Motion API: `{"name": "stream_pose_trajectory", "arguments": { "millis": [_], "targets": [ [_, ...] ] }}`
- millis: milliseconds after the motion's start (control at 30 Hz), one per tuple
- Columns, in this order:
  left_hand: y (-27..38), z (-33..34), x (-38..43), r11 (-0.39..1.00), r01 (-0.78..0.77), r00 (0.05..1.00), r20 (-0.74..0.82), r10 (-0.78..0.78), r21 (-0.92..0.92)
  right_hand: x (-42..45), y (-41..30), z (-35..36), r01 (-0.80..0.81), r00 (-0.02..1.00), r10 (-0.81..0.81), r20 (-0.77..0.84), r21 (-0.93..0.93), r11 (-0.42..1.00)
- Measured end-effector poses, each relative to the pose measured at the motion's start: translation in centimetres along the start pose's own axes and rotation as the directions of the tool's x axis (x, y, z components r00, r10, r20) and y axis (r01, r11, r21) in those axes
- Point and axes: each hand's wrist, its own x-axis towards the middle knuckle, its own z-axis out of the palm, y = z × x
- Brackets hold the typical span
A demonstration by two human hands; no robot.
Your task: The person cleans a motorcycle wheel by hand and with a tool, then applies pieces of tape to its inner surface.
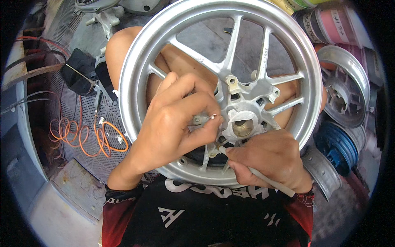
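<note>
A silver motorcycle wheel (pixel 131 77) lies across the person's lap, its spokes spreading from a hub near my hands. Whitish masking tape (pixel 230 125) rings the hub's bore, where a brass-coloured inner surface (pixel 243 128) shows. Between thumb and forefinger, my left hand (pixel 177 122) pinches a small whitish scrap (pixel 213 116) just left of the hub. My right hand (pixel 267 156) grips a slim, pale pen-shaped tool (pixel 271 182) like a pencil. Its front end points at a mounting lug (pixel 213 152) below the hub; the exact tip is too small to make out.
Left, an orange coiled air hose (pixel 106 149) and an air blow gun (pixel 98 89) lie on a perforated mat (pixel 108 115). Labelled paint tubs (pixel 338 26), another silver wheel (pixel 364 80) and a blue wheel (pixel 334 148) crowd the right. Metal castings (pixel 106 23) lie upper left.
</note>
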Motion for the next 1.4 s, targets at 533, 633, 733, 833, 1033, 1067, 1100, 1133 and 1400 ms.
{"name": "stream_pose_trajectory", "arguments": {
  "millis": [533, 633, 733, 833, 1033, 1067, 1100, 1133, 1400],
  "targets": [
    [-10.6, 0.0, -9.2, 0.637, -0.369, 0.410, -0.734, -0.542, -0.677, 0.8, 18.9, -14.1, 0.284, 0.902, 0.206, -0.379, 0.881, 0.377],
    [-10.5, 2.3, -9.5, 0.585, -0.354, 0.436, -0.683, -0.586, -0.729, 1.8, 18.6, -11.0, 0.273, 0.945, 0.128, -0.299, 0.943, 0.188],
    [-9.4, 0.3, -6.4, 0.494, -0.338, 0.403, -0.598, -0.693, -0.801, 0.0, 17.3, -11.5, 0.355, 0.899, 0.157, -0.409, 0.890, 0.284],
    [-11.6, -2.9, -1.6, 0.403, -0.195, 0.436, -0.447, -0.781, -0.894, -3.7, 14.5, -11.3, 0.386, 0.876, 0.155, -0.456, 0.858, 0.339],
    [-9.8, -8.8, 12.0, 0.556, 0.171, 0.841, -0.174, -0.513, -0.814, -11.5, 6.5, -1.1, 0.359, 0.421, 0.270, -0.866, 0.433, 0.827],
    [-7.6, -8.3, 13.9, 0.571, 0.263, 0.896, -0.022, -0.444, -0.778, -13.2, 5.7, 1.0, 0.285, 0.402, 0.232, -0.886, 0.362, 0.888],
    [-7.4, -7.7, 16.2, 0.561, 0.261, 0.937, 0.067, -0.342, -0.786, -14.5, 5.3, 3.2, 0.210, 0.386, 0.191, -0.903, 0.288, 0.934],
    [-6.7, -6.9, 18.1, 0.608, 0.290, 0.951, 0.152, -0.269, -0.739, -15.0, 4.6, 5.1, 0.210, 0.361, 0.184, -0.914, 0.272, 0.939],
    [-9.5, -1.2, 20.6, 0.916, 0.281, 0.954, 0.192, -0.233, -0.287, -16.6, 4.7, 9.0, -0.233, 0.343, 0.255, -0.904, 0.181, 0.955]
  ]
}}
